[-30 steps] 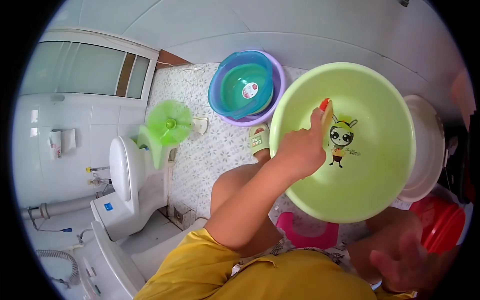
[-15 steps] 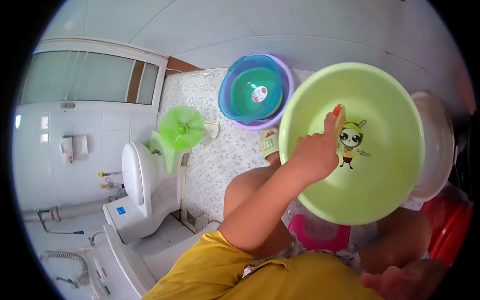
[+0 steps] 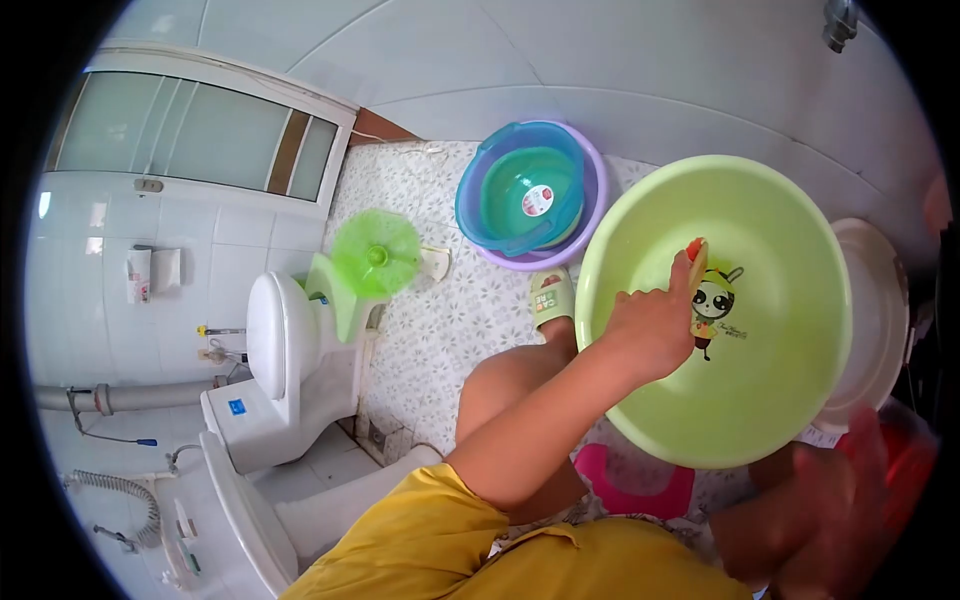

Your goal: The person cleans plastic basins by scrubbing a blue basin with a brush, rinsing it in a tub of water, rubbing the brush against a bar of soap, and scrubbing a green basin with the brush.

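Note:
My left hand [image 3: 655, 325] reaches into a large light-green basin [image 3: 790, 420], its fingers closed around a slim tan object with a red end [image 3: 696, 250]. Most of that object is hidden by the hand, so its exact kind is unclear. A cartoon figure [image 3: 712, 305] is printed on the basin's inner bottom, just right of my fingers. Outside the basin, at the lower right, my right hand [image 3: 855, 490] is smeared by motion above my leg, close to a red object [image 3: 905, 460]. Nothing can be made out in it.
Teal and purple basins [image 3: 590, 235] are nested on the patterned floor, left of the green one. A whitish basin [image 3: 885, 330] stands to its right. A pink stool [image 3: 640, 490] shows below it. Farther left are a bright green round object [image 3: 376, 255] and a toilet [image 3: 280, 335].
My right hand has risen from the lower edge towards the red object. My left hand stays in the basin with the tan-and-red object. The whole view has shifted slightly.

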`<action>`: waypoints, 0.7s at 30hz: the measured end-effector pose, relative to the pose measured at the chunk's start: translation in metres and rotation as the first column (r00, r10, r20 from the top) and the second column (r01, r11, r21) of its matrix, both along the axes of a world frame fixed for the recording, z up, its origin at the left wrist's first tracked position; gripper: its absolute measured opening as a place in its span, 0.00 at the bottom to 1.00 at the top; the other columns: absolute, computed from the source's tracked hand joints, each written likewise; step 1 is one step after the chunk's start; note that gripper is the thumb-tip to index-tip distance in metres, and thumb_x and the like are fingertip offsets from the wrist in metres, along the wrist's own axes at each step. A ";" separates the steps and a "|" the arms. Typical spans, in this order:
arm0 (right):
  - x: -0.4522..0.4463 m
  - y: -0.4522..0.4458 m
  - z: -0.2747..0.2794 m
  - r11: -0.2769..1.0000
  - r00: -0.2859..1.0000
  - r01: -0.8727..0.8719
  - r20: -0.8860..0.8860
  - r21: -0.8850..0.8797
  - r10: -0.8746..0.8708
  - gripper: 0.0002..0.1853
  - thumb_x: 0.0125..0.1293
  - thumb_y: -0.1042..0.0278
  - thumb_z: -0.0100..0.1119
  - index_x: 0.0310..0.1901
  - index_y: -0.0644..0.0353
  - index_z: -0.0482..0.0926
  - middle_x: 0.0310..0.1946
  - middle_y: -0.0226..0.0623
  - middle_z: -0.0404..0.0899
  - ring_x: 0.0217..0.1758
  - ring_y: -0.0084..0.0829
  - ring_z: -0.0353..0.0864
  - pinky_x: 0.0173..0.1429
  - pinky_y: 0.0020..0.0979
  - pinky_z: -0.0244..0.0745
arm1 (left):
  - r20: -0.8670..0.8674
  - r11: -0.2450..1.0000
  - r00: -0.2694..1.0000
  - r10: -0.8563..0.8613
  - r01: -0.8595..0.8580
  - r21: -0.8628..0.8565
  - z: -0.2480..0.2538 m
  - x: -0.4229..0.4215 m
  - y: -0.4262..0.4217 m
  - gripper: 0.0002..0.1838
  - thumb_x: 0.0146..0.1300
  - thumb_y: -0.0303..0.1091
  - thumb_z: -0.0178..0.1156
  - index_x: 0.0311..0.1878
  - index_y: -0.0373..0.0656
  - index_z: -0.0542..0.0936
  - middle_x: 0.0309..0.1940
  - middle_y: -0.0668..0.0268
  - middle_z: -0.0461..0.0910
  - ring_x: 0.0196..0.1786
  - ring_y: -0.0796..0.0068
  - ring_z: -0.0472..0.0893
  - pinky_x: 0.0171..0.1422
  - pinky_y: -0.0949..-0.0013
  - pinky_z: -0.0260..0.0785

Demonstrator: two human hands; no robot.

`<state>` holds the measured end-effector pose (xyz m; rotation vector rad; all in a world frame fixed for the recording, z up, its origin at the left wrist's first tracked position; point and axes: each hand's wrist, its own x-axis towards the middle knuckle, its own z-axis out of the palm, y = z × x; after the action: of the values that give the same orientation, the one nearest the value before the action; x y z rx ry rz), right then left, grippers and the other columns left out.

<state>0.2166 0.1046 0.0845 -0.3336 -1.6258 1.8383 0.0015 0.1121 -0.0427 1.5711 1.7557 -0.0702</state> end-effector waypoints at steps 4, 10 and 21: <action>-0.008 0.020 -0.030 0.981 0.956 0.193 0.227 -0.015 -0.185 0.07 0.49 0.76 0.60 0.22 0.61 0.70 0.57 0.48 0.68 0.64 0.44 0.64 0.62 0.41 0.61 | 0.036 0.999 0.999 0.036 -0.035 -0.033 0.002 0.001 0.001 0.43 0.55 0.31 0.56 0.68 0.31 0.42 0.30 0.46 0.79 0.36 0.46 0.80 0.49 0.47 0.66; -0.005 0.042 -0.135 0.708 0.714 0.647 0.553 -0.284 -0.430 0.15 0.58 0.66 0.60 0.45 0.62 0.73 0.59 0.44 0.66 0.60 0.40 0.66 0.59 0.39 0.63 | 0.037 0.970 0.985 0.167 -0.171 0.176 -0.003 0.009 -0.001 0.33 0.53 0.26 0.52 0.62 0.36 0.52 0.26 0.45 0.78 0.29 0.43 0.78 0.38 0.48 0.70; -0.017 0.051 -0.142 0.496 0.920 0.311 0.125 -0.811 -0.372 0.33 0.62 0.78 0.49 0.69 0.59 0.50 0.54 0.42 0.68 0.53 0.36 0.73 0.54 0.38 0.72 | 0.180 0.814 0.973 -0.142 0.012 0.580 0.001 0.060 -0.023 0.29 0.53 0.25 0.59 0.59 0.40 0.60 0.51 0.45 0.70 0.42 0.46 0.77 0.42 0.55 0.72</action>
<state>0.1995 0.1555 -0.0576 -0.9184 -0.4507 2.1235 0.0613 0.0886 -0.0421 1.9866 1.6164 0.6344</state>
